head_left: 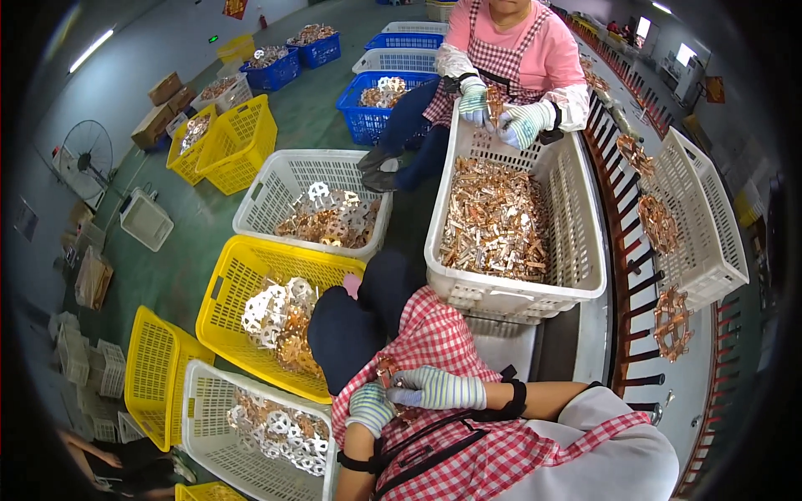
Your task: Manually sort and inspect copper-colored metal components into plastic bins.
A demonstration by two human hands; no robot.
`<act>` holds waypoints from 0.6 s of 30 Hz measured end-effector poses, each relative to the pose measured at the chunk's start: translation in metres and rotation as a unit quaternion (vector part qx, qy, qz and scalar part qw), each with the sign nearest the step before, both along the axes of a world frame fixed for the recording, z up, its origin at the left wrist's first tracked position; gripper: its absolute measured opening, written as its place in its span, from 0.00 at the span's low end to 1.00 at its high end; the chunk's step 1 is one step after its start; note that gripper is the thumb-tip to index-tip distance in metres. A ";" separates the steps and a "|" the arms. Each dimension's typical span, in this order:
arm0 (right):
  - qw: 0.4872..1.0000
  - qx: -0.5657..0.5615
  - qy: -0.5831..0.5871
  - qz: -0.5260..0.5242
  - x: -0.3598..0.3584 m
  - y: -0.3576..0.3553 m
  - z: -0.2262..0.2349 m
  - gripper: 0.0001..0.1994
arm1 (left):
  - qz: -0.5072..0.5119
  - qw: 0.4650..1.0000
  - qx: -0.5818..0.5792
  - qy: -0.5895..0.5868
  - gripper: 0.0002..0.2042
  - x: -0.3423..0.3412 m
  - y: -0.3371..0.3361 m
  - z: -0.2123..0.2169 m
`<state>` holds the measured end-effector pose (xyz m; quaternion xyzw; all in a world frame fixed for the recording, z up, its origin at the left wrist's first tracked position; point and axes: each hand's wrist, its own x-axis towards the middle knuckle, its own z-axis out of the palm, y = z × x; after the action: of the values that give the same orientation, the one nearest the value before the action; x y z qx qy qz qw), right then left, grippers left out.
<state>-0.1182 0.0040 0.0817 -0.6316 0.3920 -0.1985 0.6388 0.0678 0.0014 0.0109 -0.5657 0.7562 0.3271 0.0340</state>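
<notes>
The wearer's 2 hands, in striped gloves, were found together over the lap, in front of a red-and-white checked apron (447,338). A copper-coloured piece (386,370) was located between them, partly covered by the gloves. The left hand (370,408) was curled closed with the piece in its grip. The right hand (430,389) met it from the other side, fingers bent in and closed on the same piece; the exact placing of the fingertips was hidden.

To the left of the lap stood a yellow basket (224,306) containing silver and copper-coloured plates (280,313). Below it in the view was a white basket (207,415) with similar plates, and above it a white crate (288,171), also part filled. Ahead stood a large white bin (522,288) holding a heap of small copper-coloured parts (494,219).

At the far end of that bin sat a co-worker (510,50) in a pink top, 2 gloved hands around a coppery item (494,102). On the right ran a rack (622,275) with dark pegs, where openwork copper-coloured rings (672,322) were noted.
</notes>
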 end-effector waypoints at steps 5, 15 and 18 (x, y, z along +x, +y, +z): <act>0.971 -0.221 0.090 0.006 -0.012 -0.012 0.013 0.13 | -0.044 0.998 0.041 -0.020 0.16 -0.006 -0.013 0.014; 0.987 -0.141 0.069 0.043 -0.026 -0.027 0.022 0.10 | -0.205 0.978 -0.017 0.030 0.25 -0.006 -0.051 0.062; 0.917 -0.383 0.087 0.067 -0.037 -0.037 0.046 0.11 | -0.220 0.972 -0.086 -0.012 0.36 -0.016 -0.067 0.102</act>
<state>-0.1557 -0.0333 0.1273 -0.8674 0.2970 -0.2341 0.3235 0.0515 -0.0652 0.1128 -0.3902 0.8868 0.2390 0.0650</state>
